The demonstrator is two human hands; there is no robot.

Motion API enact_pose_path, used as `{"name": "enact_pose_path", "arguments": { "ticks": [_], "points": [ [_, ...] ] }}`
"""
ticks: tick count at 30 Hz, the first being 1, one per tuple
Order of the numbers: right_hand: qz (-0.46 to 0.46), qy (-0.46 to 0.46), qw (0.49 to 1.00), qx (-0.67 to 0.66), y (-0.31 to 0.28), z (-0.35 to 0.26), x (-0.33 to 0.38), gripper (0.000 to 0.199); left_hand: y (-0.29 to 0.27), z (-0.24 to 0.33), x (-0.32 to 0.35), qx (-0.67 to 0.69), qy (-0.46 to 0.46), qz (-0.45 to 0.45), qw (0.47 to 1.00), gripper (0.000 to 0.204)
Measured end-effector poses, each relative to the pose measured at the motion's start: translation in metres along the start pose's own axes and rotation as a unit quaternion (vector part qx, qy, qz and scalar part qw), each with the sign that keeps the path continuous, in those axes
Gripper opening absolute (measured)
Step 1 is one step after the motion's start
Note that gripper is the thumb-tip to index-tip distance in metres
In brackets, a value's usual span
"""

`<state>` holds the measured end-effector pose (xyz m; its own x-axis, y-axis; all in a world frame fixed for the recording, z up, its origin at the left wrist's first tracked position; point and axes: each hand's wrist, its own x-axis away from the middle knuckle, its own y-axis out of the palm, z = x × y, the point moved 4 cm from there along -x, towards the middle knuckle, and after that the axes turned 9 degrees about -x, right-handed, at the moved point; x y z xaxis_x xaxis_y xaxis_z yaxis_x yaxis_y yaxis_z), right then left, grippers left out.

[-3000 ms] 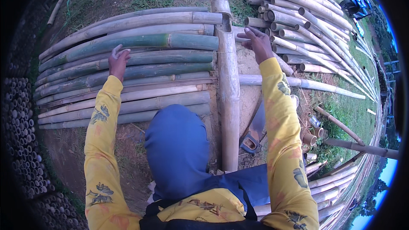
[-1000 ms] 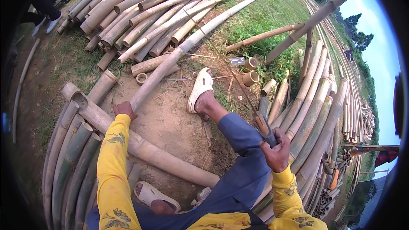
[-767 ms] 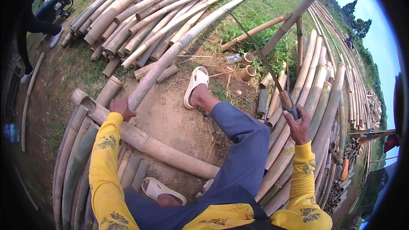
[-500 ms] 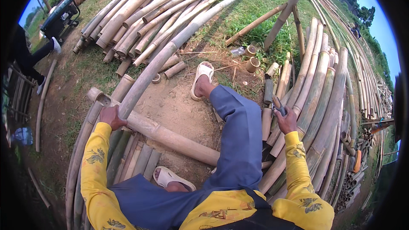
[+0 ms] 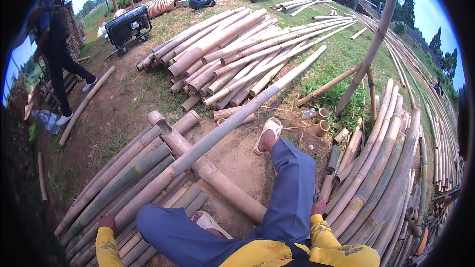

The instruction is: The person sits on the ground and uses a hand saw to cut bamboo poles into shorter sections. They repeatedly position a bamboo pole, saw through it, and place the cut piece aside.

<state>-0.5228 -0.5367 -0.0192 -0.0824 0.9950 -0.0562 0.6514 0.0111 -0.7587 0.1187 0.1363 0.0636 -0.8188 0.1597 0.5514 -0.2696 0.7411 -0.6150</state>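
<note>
I sit on the ground among bamboo poles in blue trousers and yellow sleeves. My left hand (image 5: 107, 223) presses down on a stack of long greenish poles (image 5: 123, 178) at my lower left and holds nothing. My right hand (image 5: 319, 206) is mostly hidden behind my right leg, beside the curved row of poles (image 5: 381, 168) on my right; its grip is not visible. A thick pole (image 5: 217, 184) lies crosswise under my legs. A long thin pole (image 5: 247, 109) rests over it.
A big pile of pale poles (image 5: 237, 44) lies ahead. Short cut bamboo pieces (image 5: 321, 121) sit near my white sandal (image 5: 267, 136). A leaning post (image 5: 371, 54) stands at right. A generator (image 5: 126, 24) and a standing person (image 5: 57, 54) are at left.
The view has swung upward and left. My left hand left the end of the crosswise pole and now sits on the stack. My right hand dropped behind my leg, and the tool it held is out of sight.
</note>
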Motion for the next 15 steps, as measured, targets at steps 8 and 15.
{"name": "enact_pose_path", "arguments": {
  "ticks": [8, 15],
  "points": [
    [-0.08, 0.047, 0.994, 0.049, 0.007, 0.023, 0.025, 0.036, 0.119, 0.018, 0.018, 0.042, -0.04, -0.006, 0.998, 0.09],
    [-0.104, 0.065, 0.99, 0.071, 0.014, 0.031, 0.029, 0.036, 0.135, 0.071, 0.032, 0.132, -0.047, 0.012, 0.99, 0.094]
  ]
}}
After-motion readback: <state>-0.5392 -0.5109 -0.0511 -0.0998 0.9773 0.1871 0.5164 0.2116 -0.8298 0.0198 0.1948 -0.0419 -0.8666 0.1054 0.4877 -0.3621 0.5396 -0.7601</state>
